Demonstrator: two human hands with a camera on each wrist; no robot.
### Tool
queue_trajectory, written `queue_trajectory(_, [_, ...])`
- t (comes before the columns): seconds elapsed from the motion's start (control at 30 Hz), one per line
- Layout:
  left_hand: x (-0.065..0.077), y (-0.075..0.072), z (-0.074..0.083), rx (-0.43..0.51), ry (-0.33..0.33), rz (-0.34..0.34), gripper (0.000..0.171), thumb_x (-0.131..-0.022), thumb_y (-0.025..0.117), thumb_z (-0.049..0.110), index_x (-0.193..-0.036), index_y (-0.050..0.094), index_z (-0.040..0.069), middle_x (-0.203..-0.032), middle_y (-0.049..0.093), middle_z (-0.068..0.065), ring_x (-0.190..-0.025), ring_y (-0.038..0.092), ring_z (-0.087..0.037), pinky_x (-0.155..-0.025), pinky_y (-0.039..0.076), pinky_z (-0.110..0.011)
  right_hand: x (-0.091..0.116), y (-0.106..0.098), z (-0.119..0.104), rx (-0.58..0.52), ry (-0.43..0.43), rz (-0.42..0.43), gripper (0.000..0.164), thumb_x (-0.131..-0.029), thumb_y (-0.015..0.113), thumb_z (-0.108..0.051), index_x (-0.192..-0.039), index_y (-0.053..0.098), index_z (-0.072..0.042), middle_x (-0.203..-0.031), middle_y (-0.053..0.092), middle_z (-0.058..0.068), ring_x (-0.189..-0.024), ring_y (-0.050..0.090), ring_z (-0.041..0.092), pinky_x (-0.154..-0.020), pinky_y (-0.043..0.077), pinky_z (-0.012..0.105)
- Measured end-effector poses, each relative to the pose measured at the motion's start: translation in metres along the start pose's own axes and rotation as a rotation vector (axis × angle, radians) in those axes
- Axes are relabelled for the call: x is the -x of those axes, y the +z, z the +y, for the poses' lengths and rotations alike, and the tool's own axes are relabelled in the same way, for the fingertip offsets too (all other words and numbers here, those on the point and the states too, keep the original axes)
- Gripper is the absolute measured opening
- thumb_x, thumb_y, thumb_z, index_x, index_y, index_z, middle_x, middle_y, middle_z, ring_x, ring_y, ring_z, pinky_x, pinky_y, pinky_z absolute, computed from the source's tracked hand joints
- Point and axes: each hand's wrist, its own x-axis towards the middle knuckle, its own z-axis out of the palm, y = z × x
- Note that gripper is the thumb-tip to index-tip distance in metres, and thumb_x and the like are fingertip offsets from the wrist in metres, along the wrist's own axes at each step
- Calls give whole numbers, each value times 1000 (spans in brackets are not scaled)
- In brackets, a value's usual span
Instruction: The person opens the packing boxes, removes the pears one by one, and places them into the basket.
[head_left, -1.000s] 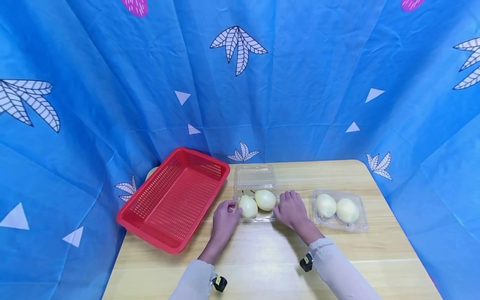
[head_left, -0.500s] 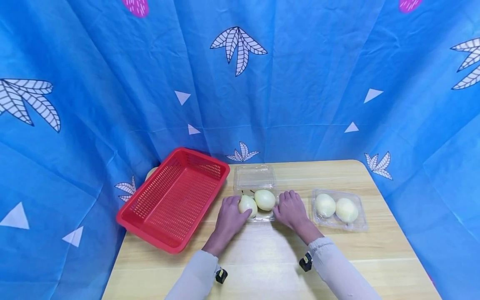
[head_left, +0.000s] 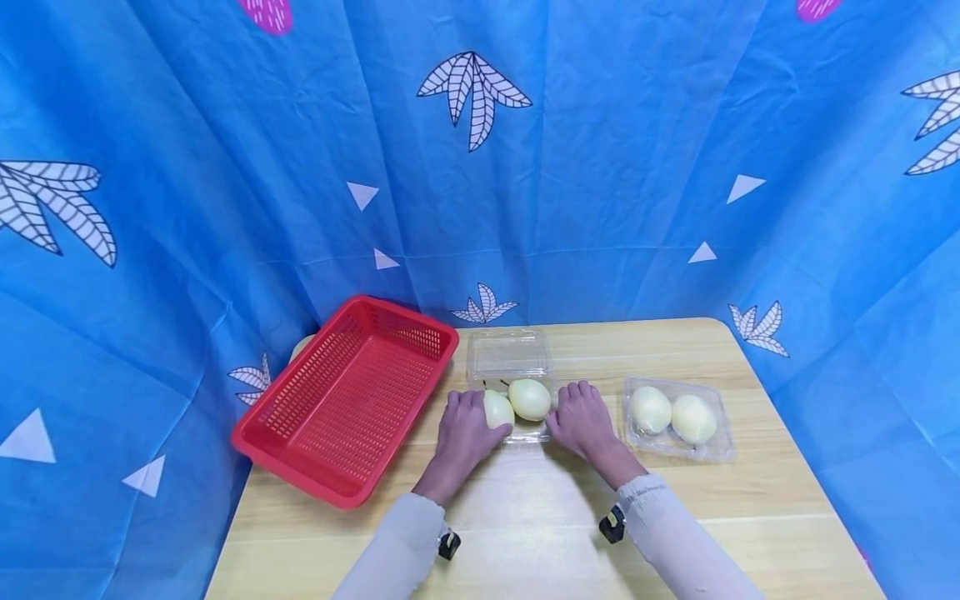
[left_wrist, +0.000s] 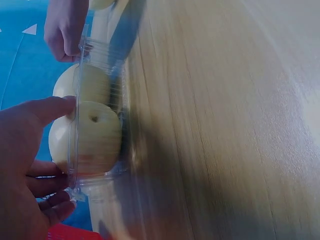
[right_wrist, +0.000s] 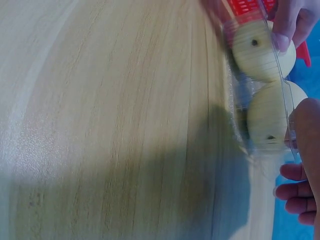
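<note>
An opened clear plastic clamshell box (head_left: 522,434) stands mid-table, its lid (head_left: 510,350) folded back toward the curtain. Two pale yellow pears lie in its base, the left pear (head_left: 498,410) and the right pear (head_left: 529,399). My left hand (head_left: 464,429) holds the left pear, thumb in front and fingers round its outer side; the fingertips are partly hidden behind the pear in the left wrist view. At the box's right end, my right hand (head_left: 582,419) pinches the rim (right_wrist: 291,116) between thumb and fingers.
A red plastic basket (head_left: 341,502) with perforated walls sits on the table's left side. Right of my right hand lies a second clear box (head_left: 720,452) containing two pears. A blue patterned curtain (head_left: 622,167) hangs behind the wooden table (head_left: 525,542) and at both sides.
My left hand has moved rightward and slightly up from the box's left edge onto the left pear, closing round it. The right hand stays at the box's right rim.
</note>
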Motion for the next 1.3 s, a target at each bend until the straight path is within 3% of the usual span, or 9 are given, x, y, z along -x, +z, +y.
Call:
queue_trajectory(0.27, [-2, 2, 4, -8, -27, -21, 90, -73, 85, 62, -136, 62, 2, -118, 72, -13, -101, 51, -25, -79, 55, -33, 0, 1, 0, 6, -4, -2, 35, -96, 56, -32, -95, 62, 3, -93, 64, 18, -96, 58, 34, -93, 54, 47])
queue_trajectory(0.63, [-5, 4, 5, -32, -14, 12, 79, -70, 86, 60, -125, 68, 5, -104, 75, -9, -95, 50, -23, -77, 52, -32, 1, -3, -2, -7, 9, -23, 34, -97, 56, -31, -95, 62, 2, -92, 63, 17, -93, 57, 33, -90, 55, 47])
queue_trajectory(0.9, [-5, 9, 2, 19, -12, 66, 69, -70, 84, 50, -121, 69, 7, -100, 75, -9, -92, 49, -21, -74, 50, -31, 1, -3, -3, -18, 18, -25, 33, -96, 57, -31, -94, 61, 2, -93, 63, 17, -95, 57, 33, -93, 54, 48])
queue_trajectory(1.3, [-2, 13, 1, 24, 37, 197, 72, -67, 91, 42, -123, 69, 3, -107, 77, -14, -95, 57, -28, -79, 54, -35, 1, -3, -4, -21, 15, -21, 31, -96, 58, -29, -93, 60, 2, -92, 62, 17, -94, 56, 33, -92, 54, 47])
